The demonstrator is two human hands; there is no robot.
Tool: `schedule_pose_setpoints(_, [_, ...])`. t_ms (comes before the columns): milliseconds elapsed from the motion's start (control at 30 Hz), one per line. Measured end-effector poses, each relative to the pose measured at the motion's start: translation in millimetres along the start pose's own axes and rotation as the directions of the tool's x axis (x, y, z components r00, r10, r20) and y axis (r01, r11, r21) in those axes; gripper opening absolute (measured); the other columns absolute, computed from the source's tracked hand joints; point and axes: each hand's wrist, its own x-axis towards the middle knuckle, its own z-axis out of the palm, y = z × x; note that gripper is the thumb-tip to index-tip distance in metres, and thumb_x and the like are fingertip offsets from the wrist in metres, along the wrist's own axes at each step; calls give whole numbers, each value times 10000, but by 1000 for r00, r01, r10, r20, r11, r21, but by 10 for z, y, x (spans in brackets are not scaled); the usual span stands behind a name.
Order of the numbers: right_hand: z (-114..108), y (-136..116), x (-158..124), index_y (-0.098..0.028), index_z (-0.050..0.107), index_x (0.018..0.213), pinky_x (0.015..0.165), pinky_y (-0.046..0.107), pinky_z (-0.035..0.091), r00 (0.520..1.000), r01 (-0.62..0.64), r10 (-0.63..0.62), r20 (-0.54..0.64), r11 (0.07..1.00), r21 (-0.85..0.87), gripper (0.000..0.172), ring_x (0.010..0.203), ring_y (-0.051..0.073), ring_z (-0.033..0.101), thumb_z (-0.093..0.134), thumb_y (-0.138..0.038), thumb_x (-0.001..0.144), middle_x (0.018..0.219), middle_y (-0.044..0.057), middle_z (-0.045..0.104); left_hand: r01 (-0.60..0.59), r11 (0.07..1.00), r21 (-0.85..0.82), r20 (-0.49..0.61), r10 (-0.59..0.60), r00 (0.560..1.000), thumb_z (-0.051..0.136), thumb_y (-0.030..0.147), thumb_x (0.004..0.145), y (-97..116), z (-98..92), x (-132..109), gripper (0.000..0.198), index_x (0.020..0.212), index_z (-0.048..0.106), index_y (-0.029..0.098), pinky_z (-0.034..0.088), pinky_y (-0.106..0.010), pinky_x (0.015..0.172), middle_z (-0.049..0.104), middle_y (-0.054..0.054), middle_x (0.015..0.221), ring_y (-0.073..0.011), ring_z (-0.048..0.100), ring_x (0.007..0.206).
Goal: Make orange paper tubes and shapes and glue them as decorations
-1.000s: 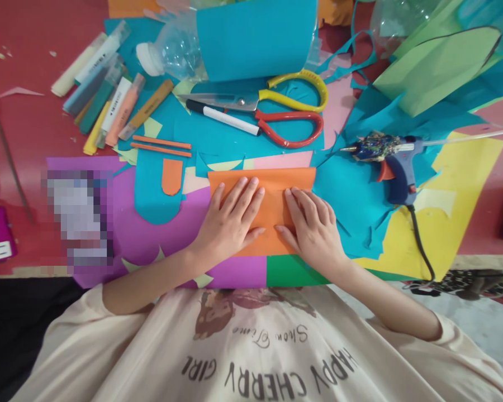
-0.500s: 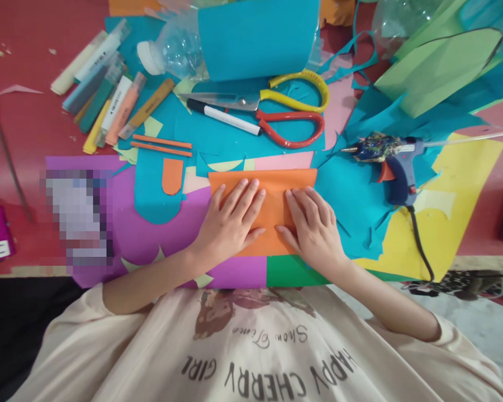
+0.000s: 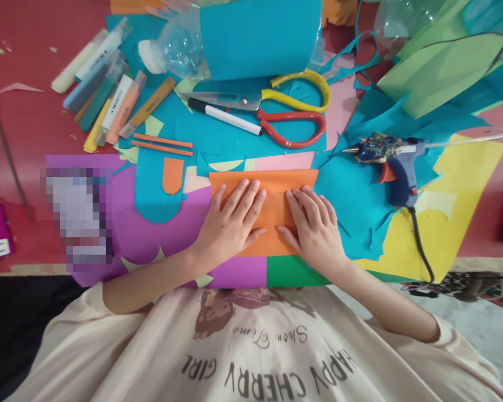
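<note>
A rectangular piece of orange paper (image 3: 274, 209) lies in front of me, its far edge looking folded over. My left hand (image 3: 232, 220) rests flat on its left side with the fingers spread. On the right side lies my right hand (image 3: 314, 226), fingers stretched and slightly bent, pressing the paper down. Purple paper (image 3: 238, 272) and green paper (image 3: 295, 271) show beneath the near edge. Left of the hands, a small orange rounded piece (image 3: 173, 176) sits on a blue rounded piece (image 3: 157, 204), with two thin orange strips (image 3: 163, 140) just above.
Scissors (image 3: 251, 103) with yellow and red handles and a white marker (image 3: 230, 117) lie beyond the paper. A blue-wrapped plastic bottle (image 3: 260, 39) is behind them. Several markers (image 3: 100, 84) lie at left. A glue gun (image 3: 398, 167) with its cord rests at right on paper scraps.
</note>
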Motion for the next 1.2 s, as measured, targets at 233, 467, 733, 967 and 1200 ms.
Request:
schedule_pose_setpoints(233, [3,0,1,-90,389,1444,1069,462,412,1000,-9,9,4,1000,8,593,1240,297,542,412,-428,958,1257,187,608,31,997,-66,45,-28,999,403,419,968,9,8,-9,602,1457,365,70,337,-538,1105,521,-210,1419,-328,459,1359])
schedule_pose_setpoints(467, [3,-2,-1,-97,423,1416,1067,471,418,1000,-15,15,11,1000,-10,576,1226,297,556,404,-446,958,1242,187,613,17,1000,-15,27,-17,1000,387,422,973,9,-4,-4,586,1437,397,64,370,-525,1073,539,-198,1405,-322,494,1328])
schedule_pose_setpoints(733, [11,2,-5,-97,405,1428,1078,485,406,1000,-19,18,7,1000,15,586,1230,300,548,420,-439,952,1246,187,604,10,1000,6,8,-10,1000,401,416,970,11,-4,-2,577,1426,411,63,388,-523,1053,542,-193,1403,-324,509,1314])
schedule_pose_setpoints(967, [10,2,0,-95,406,1416,1068,477,421,1000,-2,2,-10,1000,-7,575,1212,298,558,419,-435,952,1226,188,609,17,1000,-3,46,-17,999,377,422,974,10,-12,-7,586,1445,393,72,389,-533,1056,530,-196,1414,-331,496,1326])
schedule_pose_setpoints(1200, [8,9,0,-80,414,1418,1069,481,418,1000,-2,2,-6,1000,29,584,1227,294,536,426,-433,952,1233,186,606,34,997,-76,35,-32,999,404,417,966,9,10,-15,596,1456,376,78,330,-534,1108,531,-207,1412,-329,469,1350])
